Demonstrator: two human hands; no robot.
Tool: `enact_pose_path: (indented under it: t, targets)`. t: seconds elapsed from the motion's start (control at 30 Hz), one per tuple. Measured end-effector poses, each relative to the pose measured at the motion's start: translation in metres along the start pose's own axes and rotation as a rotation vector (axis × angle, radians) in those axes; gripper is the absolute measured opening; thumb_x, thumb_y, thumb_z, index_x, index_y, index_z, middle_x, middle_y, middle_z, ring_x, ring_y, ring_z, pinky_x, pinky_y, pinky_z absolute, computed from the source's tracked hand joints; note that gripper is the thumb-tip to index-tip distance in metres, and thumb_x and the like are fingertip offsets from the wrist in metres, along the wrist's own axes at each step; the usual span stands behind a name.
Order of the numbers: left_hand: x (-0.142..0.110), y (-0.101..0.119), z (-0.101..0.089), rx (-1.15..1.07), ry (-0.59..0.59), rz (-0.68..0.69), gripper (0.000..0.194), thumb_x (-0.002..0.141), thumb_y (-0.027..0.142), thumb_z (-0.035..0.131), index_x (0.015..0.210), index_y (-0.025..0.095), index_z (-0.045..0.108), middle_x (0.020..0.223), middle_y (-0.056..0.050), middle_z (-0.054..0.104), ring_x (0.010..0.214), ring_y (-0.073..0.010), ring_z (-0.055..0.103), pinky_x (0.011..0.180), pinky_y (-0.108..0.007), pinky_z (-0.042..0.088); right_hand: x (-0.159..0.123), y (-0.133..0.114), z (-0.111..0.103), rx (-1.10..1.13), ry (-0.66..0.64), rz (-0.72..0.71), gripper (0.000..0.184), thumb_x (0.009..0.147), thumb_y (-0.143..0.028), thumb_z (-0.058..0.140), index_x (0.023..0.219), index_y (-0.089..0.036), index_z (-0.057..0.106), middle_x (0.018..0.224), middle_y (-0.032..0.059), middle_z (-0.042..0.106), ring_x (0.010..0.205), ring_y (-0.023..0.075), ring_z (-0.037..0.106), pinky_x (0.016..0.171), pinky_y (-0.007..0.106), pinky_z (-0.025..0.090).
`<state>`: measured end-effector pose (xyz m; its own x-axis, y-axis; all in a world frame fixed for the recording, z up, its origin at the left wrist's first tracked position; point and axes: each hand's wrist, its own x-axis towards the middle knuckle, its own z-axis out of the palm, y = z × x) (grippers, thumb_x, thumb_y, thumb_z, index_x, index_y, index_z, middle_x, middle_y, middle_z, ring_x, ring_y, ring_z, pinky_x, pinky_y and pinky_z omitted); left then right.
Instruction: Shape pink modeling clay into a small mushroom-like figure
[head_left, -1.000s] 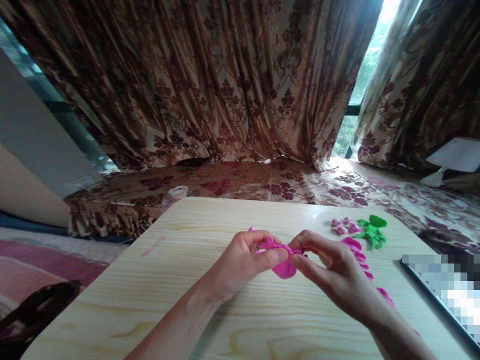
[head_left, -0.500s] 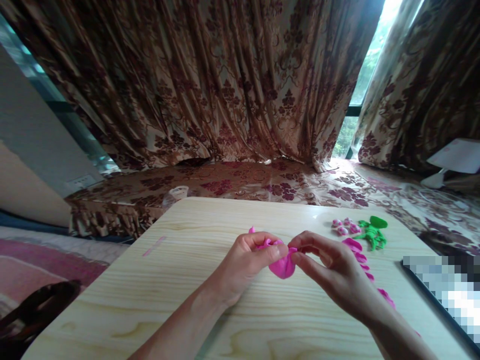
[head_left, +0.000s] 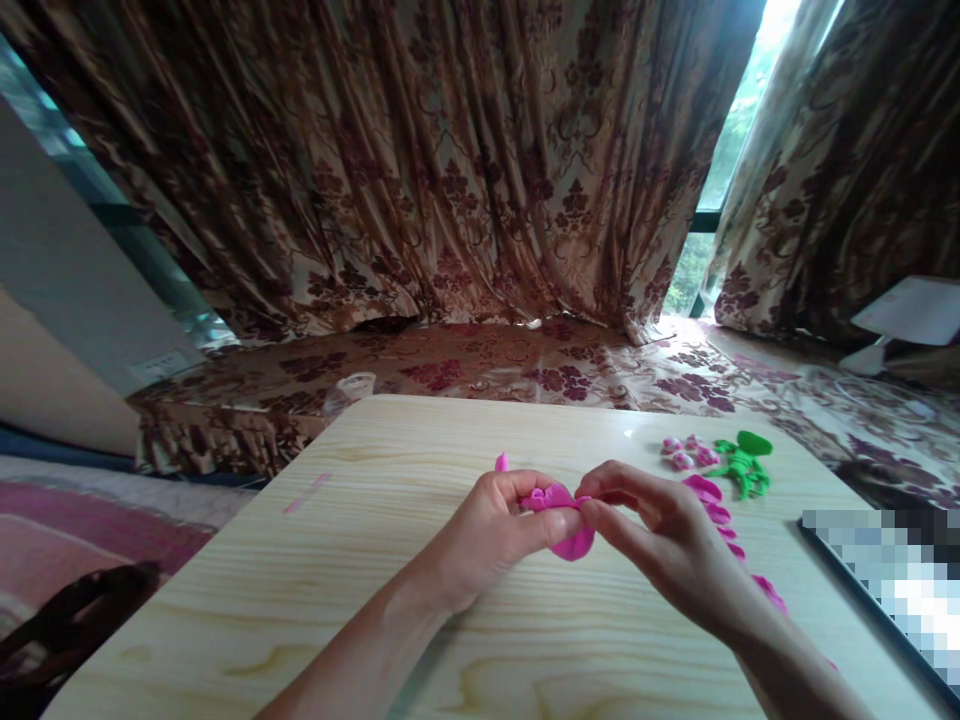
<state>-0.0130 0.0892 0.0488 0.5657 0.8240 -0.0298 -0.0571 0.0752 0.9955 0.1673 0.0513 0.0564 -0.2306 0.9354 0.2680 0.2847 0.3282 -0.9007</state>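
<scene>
Over the middle of the table (head_left: 315,600), a crumpled pink piece (head_left: 576,546) is hanging between two hands. The left hand (head_left: 491,525) is pinching it with thumb and finger, and the right hand (head_left: 671,525) is nipping its right end. The left thumb is lying lower across it than a moment ago, so it is probably pressing the fold. Toward the table's right edge, pink petals (head_left: 703,488) are lying in a row; near the far right corner, spotted balls (head_left: 683,460) are sitting beside a green bundle (head_left: 744,468).

At five o'clock, the petal piece (head_left: 574,545) is coloured bright pink; at twelve, the brown curtain (head_left: 465,180) is florally patterned.
</scene>
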Motion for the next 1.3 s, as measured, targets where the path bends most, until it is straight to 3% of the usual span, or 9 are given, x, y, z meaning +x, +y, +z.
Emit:
enact_pose_path:
  t: [0.2,0.4,0.73,0.93,1.3]
  targets:
    - [-0.0024,0.0031,0.0026,0.075,-0.031,0.025,0.012,0.075,0.025,0.067,0.071,0.014,0.070,0.069,-0.002,0.066,0.070,-0.0142,0.056,0.075,-0.029,0.040,-0.0004,-0.0011,0.0023,-0.010,0.053,-0.023,0.015,0.089,-0.028,0.055,0.080,-0.018,0.062,0.073,-0.0004,0.063,0.071,0.0125,0.058,0.066,0.025,0.045]
    - [-0.0022,0.0038,0.0032,0.092,-0.021,-0.004,0.013,0.073,0.028,0.069,0.072,0.015,0.070,0.070,-0.002,0.067,0.070,-0.0152,0.057,0.074,-0.030,0.041,0.0003,-0.0010,0.0012,-0.024,0.088,0.002,0.017,0.089,-0.032,0.054,0.081,-0.019,0.063,0.077,0.0000,0.063,0.074,0.0129,0.059,0.068,0.024,0.044]
    - [-0.0020,0.0044,0.0010,-0.079,-0.056,-0.036,0.008,0.073,0.022,0.071,0.071,0.014,0.068,0.069,0.000,0.065,0.068,-0.0117,0.053,0.071,-0.026,0.039,0.0006,-0.0006,-0.0017,0.039,0.106,0.031,0.027,0.092,-0.040,0.046,0.084,-0.020,0.063,0.081,0.0011,0.063,0.082,0.0151,0.058,0.070,0.024,0.045]
    - [-0.0016,0.0042,-0.0037,-0.245,-0.068,-0.028,0.012,0.073,0.025,0.072,0.081,0.017,0.071,0.078,0.001,0.064,0.074,-0.0107,0.052,0.074,-0.024,0.037,-0.0002,-0.0004,-0.0046,0.111,0.007,0.015,0.021,0.089,-0.038,0.053,0.085,-0.019,0.061,0.084,0.0013,0.061,0.083,0.0151,0.056,0.075,0.025,0.044]
    - [-0.0020,0.0036,-0.0033,-0.218,-0.114,-0.023,0.010,0.076,0.020,0.069,0.085,0.015,0.071,0.077,0.000,0.066,0.073,-0.0100,0.052,0.076,-0.023,0.037,-0.0014,-0.0020,-0.0058,0.140,-0.009,0.035,0.021,0.091,-0.037,0.051,0.084,-0.019,0.061,0.081,0.0002,0.061,0.079,0.0129,0.055,0.071,0.023,0.042]
